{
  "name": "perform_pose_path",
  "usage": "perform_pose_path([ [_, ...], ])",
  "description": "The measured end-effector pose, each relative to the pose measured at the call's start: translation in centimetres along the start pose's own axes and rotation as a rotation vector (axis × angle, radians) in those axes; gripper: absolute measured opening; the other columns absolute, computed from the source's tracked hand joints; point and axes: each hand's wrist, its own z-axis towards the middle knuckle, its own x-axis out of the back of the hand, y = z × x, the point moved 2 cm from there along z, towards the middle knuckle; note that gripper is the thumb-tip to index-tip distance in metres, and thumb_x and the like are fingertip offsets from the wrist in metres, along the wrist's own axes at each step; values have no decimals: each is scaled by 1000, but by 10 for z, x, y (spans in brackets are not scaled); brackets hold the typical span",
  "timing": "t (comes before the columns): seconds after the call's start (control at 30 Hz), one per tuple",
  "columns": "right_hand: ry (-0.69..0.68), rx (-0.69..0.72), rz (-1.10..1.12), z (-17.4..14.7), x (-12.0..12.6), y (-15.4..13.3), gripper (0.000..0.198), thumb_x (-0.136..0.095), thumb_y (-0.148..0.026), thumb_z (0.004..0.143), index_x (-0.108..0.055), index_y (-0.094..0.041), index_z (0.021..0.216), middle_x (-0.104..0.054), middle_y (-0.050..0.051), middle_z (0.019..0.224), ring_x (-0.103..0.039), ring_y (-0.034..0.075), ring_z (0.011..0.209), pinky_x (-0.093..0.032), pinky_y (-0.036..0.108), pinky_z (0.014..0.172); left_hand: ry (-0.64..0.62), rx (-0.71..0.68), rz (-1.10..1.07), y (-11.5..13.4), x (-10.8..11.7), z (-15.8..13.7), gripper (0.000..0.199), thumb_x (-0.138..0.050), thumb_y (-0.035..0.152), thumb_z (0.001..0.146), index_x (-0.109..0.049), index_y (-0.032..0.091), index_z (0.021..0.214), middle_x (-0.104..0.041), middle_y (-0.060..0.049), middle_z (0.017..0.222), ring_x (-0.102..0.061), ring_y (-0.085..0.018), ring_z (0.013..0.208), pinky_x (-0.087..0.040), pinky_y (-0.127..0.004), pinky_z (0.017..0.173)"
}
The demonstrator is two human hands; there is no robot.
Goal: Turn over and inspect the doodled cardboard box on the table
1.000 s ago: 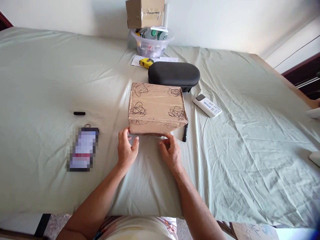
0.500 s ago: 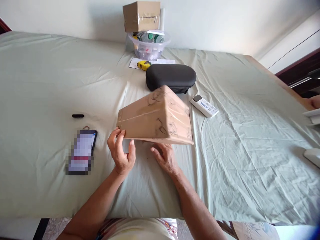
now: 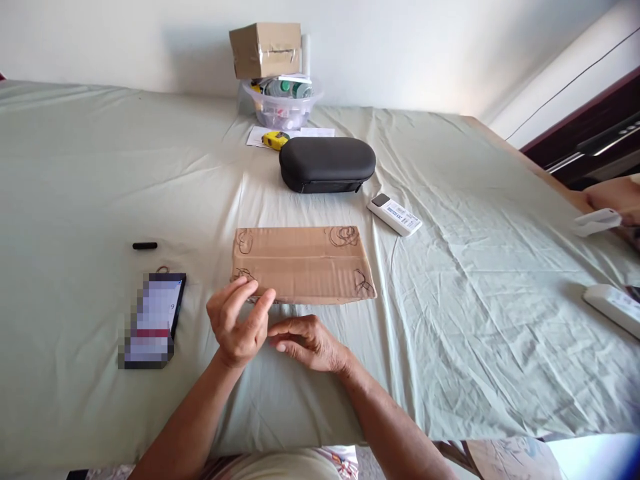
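A brown cardboard box [image 3: 305, 257] rests on the cloth in front of me, with dark scribbled loops near the corners of its top and a taped seam across the middle. My left hand [image 3: 237, 327] is at the box's front left corner, fingers and thumb apart; whether the fingertips touch the cardboard, I cannot tell. Just in front of the box, my right hand [image 3: 315, 347] is low over the cloth with its fingers bent loosely and the thumb apart, nothing in it. Its fingertips point toward my left hand.
To the left lie a phone [image 3: 155, 320] and a small black stick [image 3: 145, 246]. Beyond the box are a black zip case [image 3: 327, 163], a white device [image 3: 395, 215], a yellow tape measure [image 3: 275, 140] and a plastic basin [image 3: 283, 113] under another box [image 3: 265, 50]. Another person's arm [image 3: 613, 197] shows at right.
The box has come down from a tilted, raised position to lie flat on the cloth. My right hand has come out from beneath it toward me; my left hand has loosened from its corner.
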Motion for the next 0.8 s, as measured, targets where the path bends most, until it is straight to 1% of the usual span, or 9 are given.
perform_pose_path([
  [0.1,91,49,123,-1,6,-2,38,-63,-46,108,-73,-20,134,-84,8,109,-81,17,95,-68,31,87,-23,-43,-19,9,-1,-1,27,-72,6,94,-77,23,115,-73,-9,111,-72,-25,118,-56,-39,100],
  [0.17,183,100,136,-2,11,-2,39,-64,-43,108,-69,-21,141,-83,8,108,-80,16,93,-68,32,87,-27,-34,-27,10,-2,-2,30,-73,6,94,-77,24,117,-73,-10,112,-72,-26,119,-56,-39,100],
  [0.23,229,156,115,-3,14,-1,43,-64,-41,108,-65,-24,148,-82,8,112,-79,15,94,-68,32,87,-35,-19,-31,9,-2,-3,34,-74,8,95,-78,27,123,-74,-10,114,-72,-26,120,-56,-40,102],
  [0.3,236,228,78,-2,13,-2,50,-62,-39,109,-55,-28,158,-81,8,117,-78,15,95,-68,31,86,-49,-6,-40,8,-3,-4,36,-73,11,96,-78,28,127,-74,-10,117,-72,-26,122,-55,-40,104],
  [0.37,250,314,13,-1,9,-4,61,-60,-37,110,-40,-34,168,-80,7,121,-77,14,94,-67,29,83,-63,-2,-48,8,-4,-4,34,-72,12,98,-78,26,128,-73,-11,119,-70,-27,126,-55,-41,107],
  [0.43,287,392,-75,0,5,-5,70,-60,-35,111,-28,-39,173,-78,6,123,-75,13,91,-67,27,81,-75,-2,-47,9,-4,-4,30,-72,12,98,-78,24,125,-71,-13,121,-67,-28,130,-54,-41,109],
  [0.5,332,445,-162,1,0,-6,75,-60,-34,111,-21,-40,175,-77,6,124,-74,13,87,-67,26,78,-86,4,-45,11,-4,-4,28,-74,13,98,-79,24,123,-69,-13,124,-65,-29,133,-53,-43,111],
  [0.63,380,443,-322,2,-3,-5,76,-54,-35,113,-12,-37,177,-74,10,129,-74,14,91,-67,28,78,-119,34,-71,15,-5,-5,33,-72,14,99,-77,27,129,-66,-13,128,-62,-29,136,-53,-45,113],
  [0.8,416,433,-457,1,-4,-4,75,-49,-36,114,-9,-32,177,-74,12,130,-75,17,91,-68,33,81,-148,53,-103,21,-6,-4,39,-73,16,99,-74,29,136,-66,-13,129,-62,-30,135,-55,-46,112],
])
